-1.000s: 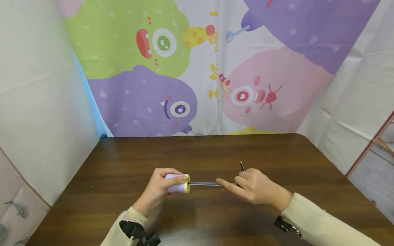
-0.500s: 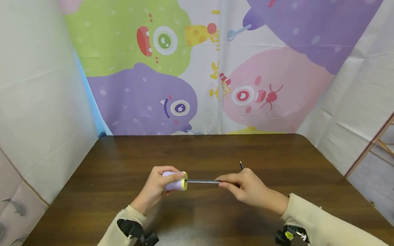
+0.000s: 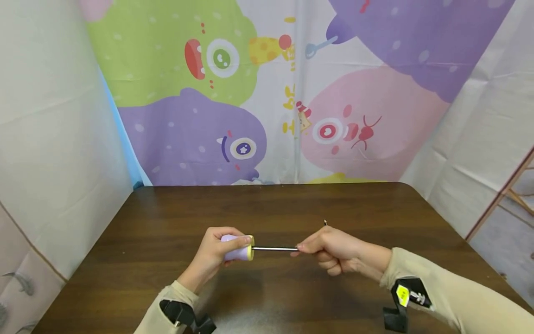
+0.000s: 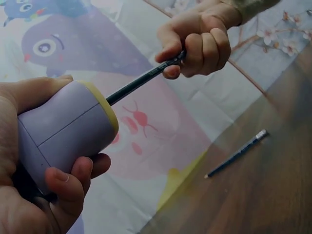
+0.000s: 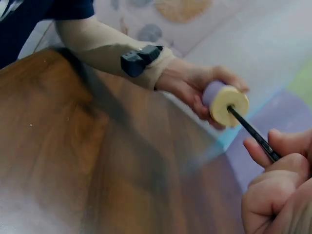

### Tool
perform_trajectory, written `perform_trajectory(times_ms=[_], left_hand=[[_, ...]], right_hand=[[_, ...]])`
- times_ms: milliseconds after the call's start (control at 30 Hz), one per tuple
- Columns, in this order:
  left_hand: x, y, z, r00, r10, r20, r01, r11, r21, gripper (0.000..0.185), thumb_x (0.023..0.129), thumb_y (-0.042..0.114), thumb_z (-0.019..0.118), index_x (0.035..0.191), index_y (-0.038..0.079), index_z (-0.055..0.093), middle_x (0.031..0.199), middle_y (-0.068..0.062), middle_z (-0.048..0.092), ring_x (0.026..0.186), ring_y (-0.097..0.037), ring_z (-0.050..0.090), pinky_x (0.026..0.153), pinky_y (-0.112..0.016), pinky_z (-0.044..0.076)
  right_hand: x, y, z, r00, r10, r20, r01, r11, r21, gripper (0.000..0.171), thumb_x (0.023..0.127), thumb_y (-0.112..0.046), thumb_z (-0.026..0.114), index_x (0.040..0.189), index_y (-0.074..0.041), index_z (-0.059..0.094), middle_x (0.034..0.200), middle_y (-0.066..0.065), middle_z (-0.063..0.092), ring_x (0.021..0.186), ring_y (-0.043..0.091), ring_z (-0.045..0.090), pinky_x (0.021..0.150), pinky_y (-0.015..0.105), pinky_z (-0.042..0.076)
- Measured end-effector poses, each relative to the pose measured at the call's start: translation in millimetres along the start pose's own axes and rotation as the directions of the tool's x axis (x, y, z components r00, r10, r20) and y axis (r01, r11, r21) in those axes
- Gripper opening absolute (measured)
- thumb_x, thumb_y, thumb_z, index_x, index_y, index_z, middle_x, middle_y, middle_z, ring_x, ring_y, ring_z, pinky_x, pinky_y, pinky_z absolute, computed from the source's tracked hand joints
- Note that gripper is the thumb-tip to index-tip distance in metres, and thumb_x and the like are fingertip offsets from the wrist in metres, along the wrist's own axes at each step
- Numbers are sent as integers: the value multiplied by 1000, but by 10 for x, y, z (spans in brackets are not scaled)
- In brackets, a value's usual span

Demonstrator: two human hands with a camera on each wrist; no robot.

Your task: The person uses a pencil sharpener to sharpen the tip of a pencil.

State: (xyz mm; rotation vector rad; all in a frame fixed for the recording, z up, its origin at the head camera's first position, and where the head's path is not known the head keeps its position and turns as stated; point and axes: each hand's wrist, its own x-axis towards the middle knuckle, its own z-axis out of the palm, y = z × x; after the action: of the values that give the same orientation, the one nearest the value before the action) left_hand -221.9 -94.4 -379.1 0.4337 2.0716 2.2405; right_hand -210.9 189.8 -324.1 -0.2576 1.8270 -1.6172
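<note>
A lilac pencil sharpener (image 3: 238,253) with a yellow front sits in my left hand (image 3: 210,257), thumb along its top and fingers around its underside. One end of a dark pencil (image 3: 273,249) is in the hole of the yellow face (image 5: 221,115), so its point is hidden. My right hand (image 3: 340,249) pinches the pencil's other end between thumb and index finger, the other fingers curled in. Both hands hold these above the table, the pencil roughly level. Lying on the table, a second dark pencil (image 4: 237,154) shows whole in the left wrist view; only its tip clears my right hand in the head view.
The brown wooden table (image 3: 167,213) spreads under both hands. Behind it hangs a cloth with cartoon monsters (image 3: 208,130), and pale sheets (image 3: 54,116) hang at the sides. A black wrist mount (image 3: 181,313) is on each forearm.
My right hand has turned about the pencil, its index finger first stretched out, then pinching, now with the wrist rolled over. The left hand and sharpener have barely shifted.
</note>
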Motion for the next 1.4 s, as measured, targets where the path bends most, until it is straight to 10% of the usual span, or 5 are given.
perform_trajectory(times_ms=[333, 667, 833, 1000, 1400], left_hand=[[33, -56, 0, 999, -26, -34, 26, 999, 19, 11, 80, 5, 74, 76, -4, 71, 68, -9, 61, 48, -11, 49, 38, -21, 34], [7, 55, -46, 1000, 16, 14, -15, 999, -36, 21, 82, 3, 70, 70, 20, 74, 70, -7, 63, 49, -11, 52, 38, -20, 35], [-10, 107, -55, 999, 40, 20, -39, 998, -39, 22, 81, 2, 70, 71, 22, 75, 72, -6, 64, 52, -10, 51, 38, -21, 34], [-5, 101, -77, 999, 50, 17, -50, 998, -40, 23, 81, 2, 70, 70, 22, 74, 71, -4, 64, 52, -9, 51, 38, -20, 34], [16, 33, -51, 1000, -8, 0, 8, 999, -35, 22, 81, 4, 70, 68, 20, 73, 70, -5, 62, 50, -9, 50, 38, -20, 33]], right_hand=[[74, 74, 16, 929, -366, -61, 313, 862, -399, 18, 96, -11, 63, 103, 3, 72, 60, -7, 52, 49, 4, 38, 43, 23, 33], [209, 116, 9, 201, -824, 530, 531, -363, -766, 21, 103, -18, 57, 104, -4, 72, 71, -4, 68, 52, 0, 54, 47, 13, 43], [270, 127, -8, 17, -705, 709, 261, -682, -683, 24, 103, -17, 54, 102, 0, 71, 60, -5, 45, 43, 5, 36, 39, 17, 33], [267, 161, 64, 90, -779, 621, 360, -556, -749, 29, 106, -20, 50, 93, -1, 67, 59, -5, 55, 43, 4, 46, 40, 16, 40], [67, 34, 157, 775, -629, 62, 456, 488, -745, 13, 94, -10, 67, 89, -7, 79, 86, 0, 75, 62, -3, 50, 71, 30, 51]])
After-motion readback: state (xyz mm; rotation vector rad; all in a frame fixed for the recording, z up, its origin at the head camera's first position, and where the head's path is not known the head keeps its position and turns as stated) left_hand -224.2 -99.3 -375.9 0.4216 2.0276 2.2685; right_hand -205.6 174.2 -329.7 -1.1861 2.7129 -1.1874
